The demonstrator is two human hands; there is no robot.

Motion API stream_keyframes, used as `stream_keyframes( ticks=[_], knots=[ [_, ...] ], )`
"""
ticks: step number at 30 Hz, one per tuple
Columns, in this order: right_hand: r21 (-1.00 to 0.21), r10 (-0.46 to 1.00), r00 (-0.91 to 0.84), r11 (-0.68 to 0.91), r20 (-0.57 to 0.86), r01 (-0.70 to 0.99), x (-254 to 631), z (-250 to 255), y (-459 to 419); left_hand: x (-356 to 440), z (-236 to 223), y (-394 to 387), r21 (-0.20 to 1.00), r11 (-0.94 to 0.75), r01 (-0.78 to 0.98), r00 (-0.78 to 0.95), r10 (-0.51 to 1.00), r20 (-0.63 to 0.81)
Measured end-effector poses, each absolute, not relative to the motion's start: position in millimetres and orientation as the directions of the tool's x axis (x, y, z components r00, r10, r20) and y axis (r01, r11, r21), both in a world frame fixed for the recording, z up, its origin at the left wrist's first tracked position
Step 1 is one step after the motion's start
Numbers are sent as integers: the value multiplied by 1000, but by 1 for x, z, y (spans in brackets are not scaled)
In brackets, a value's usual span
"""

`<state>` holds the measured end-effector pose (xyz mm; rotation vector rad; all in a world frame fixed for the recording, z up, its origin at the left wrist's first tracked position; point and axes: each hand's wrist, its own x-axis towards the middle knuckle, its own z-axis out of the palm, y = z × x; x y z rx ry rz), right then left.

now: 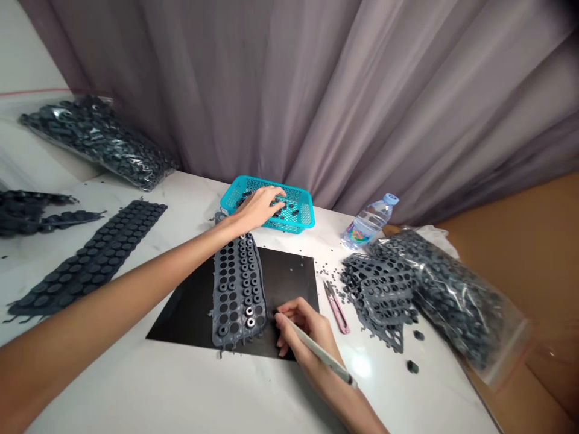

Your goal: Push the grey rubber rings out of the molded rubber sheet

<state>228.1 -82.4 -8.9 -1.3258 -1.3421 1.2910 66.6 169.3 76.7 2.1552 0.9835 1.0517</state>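
My left hand [265, 205] reaches over the turquoise basket [307, 212], its fingers apart above small dark rubber pieces [294, 213]. Nothing shows between those fingers. In my right hand [307, 331] is a slim pale pen-like tool [321, 352], gripped like a pen over the black mat [289, 277]. Left of that hand, a dark grey rubber sheet [233, 301] with rows of round holes and raised rings lies lengthwise on the mat. Two rings near its lower end look shiny and silvery. My left forearm crosses above the sheet's far end.
Pink thread snips [337, 307], cut-out sheets [384, 295] and a filled plastic bag [461, 301] lie on the right, near a water bottle [371, 222]. Another studded sheet [94, 253] and a bulging bag [99, 138] are at left. A grey curtain [253, 90] hangs behind.
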Motion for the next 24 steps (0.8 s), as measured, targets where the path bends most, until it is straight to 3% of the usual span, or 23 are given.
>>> stream_keyframes(
  ticks=[4, 8, 11, 20, 24],
  knots=[
    [-989, 993, -83, -70, -81, 131, 231, -6, -83, 37, 63, 120, 657, -630, 414, 530, 754, 389],
    [-989, 985, -107, -128, -136, 71, 223, -5, -86, -5, 44, 37, 708, -582, 400, 725, 674, 144],
    [-988, 980, -140, -130, -141, 87, 213, -3, -88, -26, 30, 0, 732, -528, 431, 757, 653, 25],
    [-988, 980, -149, -121, -135, 98, 208, -9, -90, -28, 12, -9, 626, -682, 377, 817, 564, 122],
    [-985, 976, -165, -125, -145, 123, 208, -9, -90, -28, 10, -12, 635, -678, 371, 812, 568, 132]
  ],
)
